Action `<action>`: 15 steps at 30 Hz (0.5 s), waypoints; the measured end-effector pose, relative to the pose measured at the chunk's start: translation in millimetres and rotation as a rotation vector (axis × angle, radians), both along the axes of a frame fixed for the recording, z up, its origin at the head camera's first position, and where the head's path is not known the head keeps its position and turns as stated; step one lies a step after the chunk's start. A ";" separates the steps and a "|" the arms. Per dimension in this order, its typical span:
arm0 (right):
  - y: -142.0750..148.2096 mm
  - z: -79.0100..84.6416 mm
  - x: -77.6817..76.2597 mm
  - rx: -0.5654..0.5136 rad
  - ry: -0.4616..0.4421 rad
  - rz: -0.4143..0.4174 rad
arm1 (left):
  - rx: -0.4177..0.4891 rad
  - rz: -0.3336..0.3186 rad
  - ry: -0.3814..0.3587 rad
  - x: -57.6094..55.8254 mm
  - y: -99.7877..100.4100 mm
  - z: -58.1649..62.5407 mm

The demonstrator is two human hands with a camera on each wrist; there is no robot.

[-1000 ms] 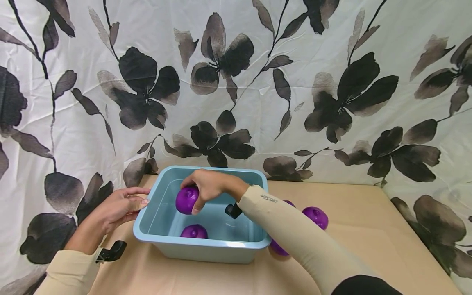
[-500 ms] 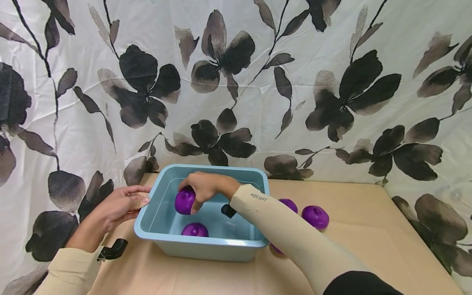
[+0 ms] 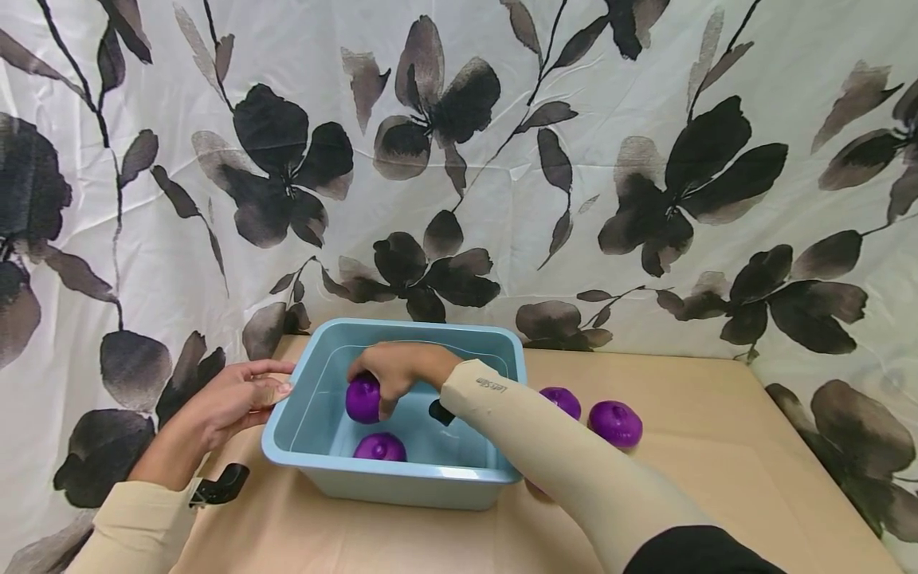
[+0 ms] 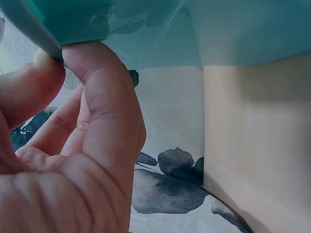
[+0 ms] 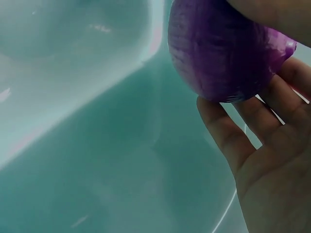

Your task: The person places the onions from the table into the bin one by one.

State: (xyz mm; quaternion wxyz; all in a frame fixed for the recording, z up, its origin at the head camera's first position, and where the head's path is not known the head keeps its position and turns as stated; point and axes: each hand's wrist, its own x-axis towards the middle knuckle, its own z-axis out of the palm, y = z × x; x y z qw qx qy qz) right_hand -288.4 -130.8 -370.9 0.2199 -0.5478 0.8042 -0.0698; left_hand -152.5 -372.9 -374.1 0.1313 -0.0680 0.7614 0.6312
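A light blue plastic tub (image 3: 402,490) stands on the table. My left hand (image 3: 233,402) pinches its left rim between thumb and index finger, as the left wrist view also shows. Inside the tub, my right hand (image 3: 405,371) grips a purple onion (image 3: 362,399) from above, near the left wall. In the right wrist view, fingers curl round this shiny onion (image 5: 218,53), whose pointed tip faces right. A second purple onion (image 3: 380,448) lies on the tub's floor by the front wall, its lower part hidden by the rim.
Right of the tub, two more purple onions, one nearer the tub (image 3: 562,401) and one farther right (image 3: 615,424), lie on the tan table (image 3: 717,462). The right forearm largely hides another low object at the tub's front right corner. A floral curtain (image 3: 502,159) hangs behind.
My right hand has sunk slightly deeper into the tub with the onion. The left hand keeps its place on the rim, and the head view has shifted a little.
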 end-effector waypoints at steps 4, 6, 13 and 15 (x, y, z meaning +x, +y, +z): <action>-3.5 -2.3 1.0 0.034 0.002 -0.003 | -0.012 0.004 -0.002 0.9 0.1 0.9; -4.9 -3.6 1.0 0.049 0.003 -0.009 | -0.017 0.004 -0.002 0.7 0.4 0.9; -9.4 -9.3 -0.7 0.072 0.001 -0.025 | -0.016 0.003 -0.007 -0.1 0.3 1.4; -10.2 -10.8 -1.0 0.081 0.001 -0.029 | -0.013 0.005 -0.009 -0.1 0.0 1.4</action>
